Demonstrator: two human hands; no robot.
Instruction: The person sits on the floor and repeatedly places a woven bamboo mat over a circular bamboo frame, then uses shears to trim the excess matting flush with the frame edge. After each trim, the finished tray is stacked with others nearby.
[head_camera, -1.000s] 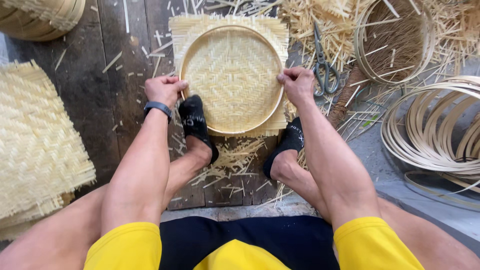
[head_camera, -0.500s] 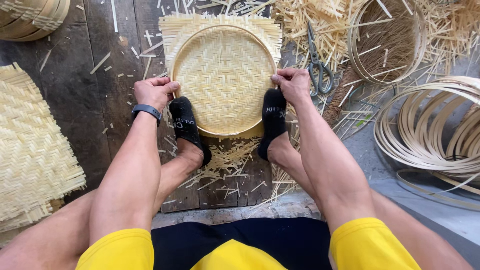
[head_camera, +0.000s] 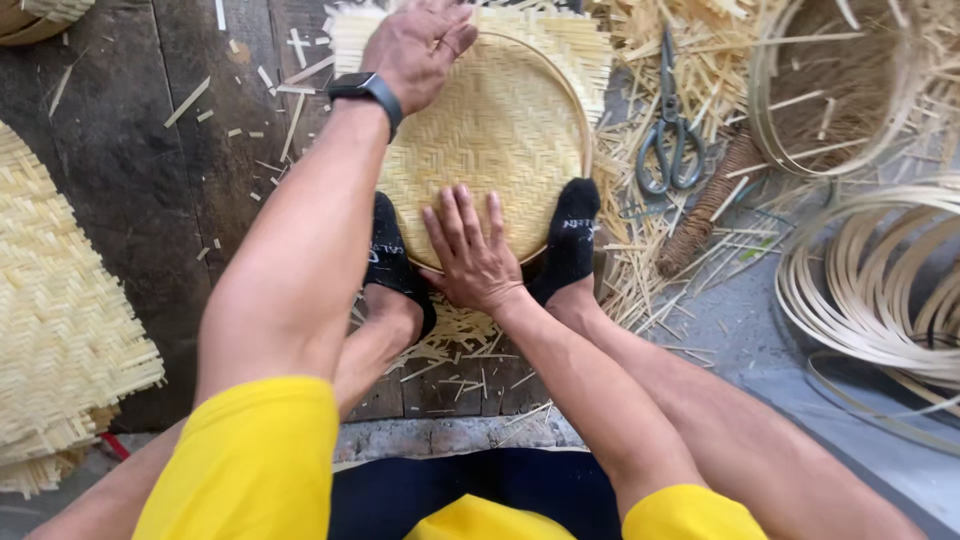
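Observation:
A round woven bamboo tray (head_camera: 500, 140) with a hoop rim lies on a dark wooden floor, over a square woven mat. My left hand (head_camera: 418, 40), with a dark watch on its wrist, grips the tray's far rim at the top. My right hand (head_camera: 468, 250) lies flat, fingers spread, on the tray's near edge. My two feet in black socks (head_camera: 570, 240) press on the near rim, one on each side of the right hand.
Scissors (head_camera: 668, 130) lie on loose bamboo strips right of the tray. Coiled bamboo hoops (head_camera: 880, 290) sit at far right, another ring (head_camera: 830, 90) above them. A stack of woven mats (head_camera: 55, 320) is at left. Splinters litter the boards.
My left hand moved from the tray's left side to its far rim. My right hand moved from the right side to press flat on the near edge. The view came closer.

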